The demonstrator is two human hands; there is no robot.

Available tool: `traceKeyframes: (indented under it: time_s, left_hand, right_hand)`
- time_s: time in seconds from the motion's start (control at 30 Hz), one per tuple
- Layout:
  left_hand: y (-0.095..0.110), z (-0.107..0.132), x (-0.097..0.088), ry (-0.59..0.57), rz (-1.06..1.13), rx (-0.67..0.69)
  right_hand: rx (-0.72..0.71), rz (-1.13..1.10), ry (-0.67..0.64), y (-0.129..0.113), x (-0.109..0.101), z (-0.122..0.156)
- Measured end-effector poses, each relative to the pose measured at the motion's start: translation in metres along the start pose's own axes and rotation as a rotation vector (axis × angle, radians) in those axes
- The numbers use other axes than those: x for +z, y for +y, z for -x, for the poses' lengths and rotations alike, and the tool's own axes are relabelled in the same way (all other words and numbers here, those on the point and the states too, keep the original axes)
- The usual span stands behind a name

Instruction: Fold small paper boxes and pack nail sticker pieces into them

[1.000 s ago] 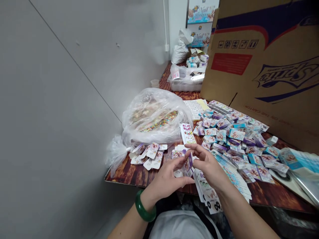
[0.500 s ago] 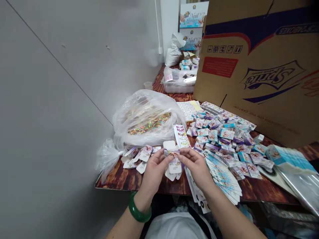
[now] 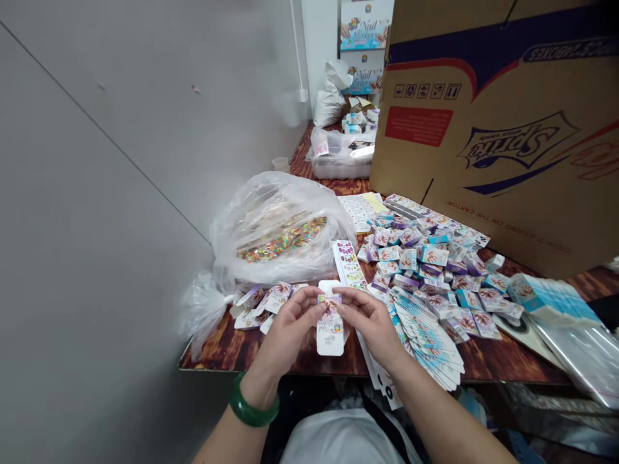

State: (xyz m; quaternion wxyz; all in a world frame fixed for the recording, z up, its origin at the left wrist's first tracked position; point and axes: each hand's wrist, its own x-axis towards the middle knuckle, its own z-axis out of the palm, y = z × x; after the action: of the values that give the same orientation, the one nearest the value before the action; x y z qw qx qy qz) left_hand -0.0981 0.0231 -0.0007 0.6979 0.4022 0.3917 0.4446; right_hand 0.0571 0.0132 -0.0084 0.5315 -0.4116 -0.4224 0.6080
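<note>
Between my two hands is a small purple and white nail sticker box [image 3: 331, 328], its end flaps standing out at top and bottom. My left hand [image 3: 294, 325] pinches its left edge, thumb on the printed face. On the opposite edge, my right hand [image 3: 370, 319] grips it the same way. Several unfolded purple boxes [image 3: 271, 299] lie left of my left hand. A fan of flat blue and white box blanks [image 3: 430, 345] spreads to the right of my right wrist, below a heap of folded small boxes [image 3: 430, 258].
A clear plastic bag [image 3: 285, 219] of colourful bits stands behind my hands, near the grey wall [image 3: 106, 225]. A large cardboard carton [image 3: 483, 116] rises at the back right. Sticker sheets [image 3: 349, 261], a plastic tub [image 3: 338, 167] and clear wrappers [image 3: 570, 354] lie on the table.
The held box has turned from a flatter tilt to show its long printed face and lower flap. Both hands remain on it, and the view has shifted slightly.
</note>
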Motion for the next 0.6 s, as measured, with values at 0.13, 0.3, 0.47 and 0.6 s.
traceKeyframes:
  time_s: [0.13, 0.3, 0.47, 0.6]
  left_hand:
    - [0.001, 0.002, -0.002, -0.073, -0.179, 0.016]
    - [-0.009, 0.005, 0.009, 0.019, -0.761, 0.277]
    - [-0.026, 0.003, 0.014, 0.166, -1.166, 0.429]
    - [-0.031, 0.003, 0.012, 0.194, -1.274, 0.485]
  right_hand:
    - [-0.105, 0.178, 0.003, 0.001, -0.002, -0.003]
    - [-0.233, 0.279, 0.143, 0.007, -0.003, -0.01]
    - [-0.373, 0.45, 0.124, 0.009, -0.002, -0.007]
    - [-0.399, 0.448, 0.107, 0.0, -0.002, -0.003]
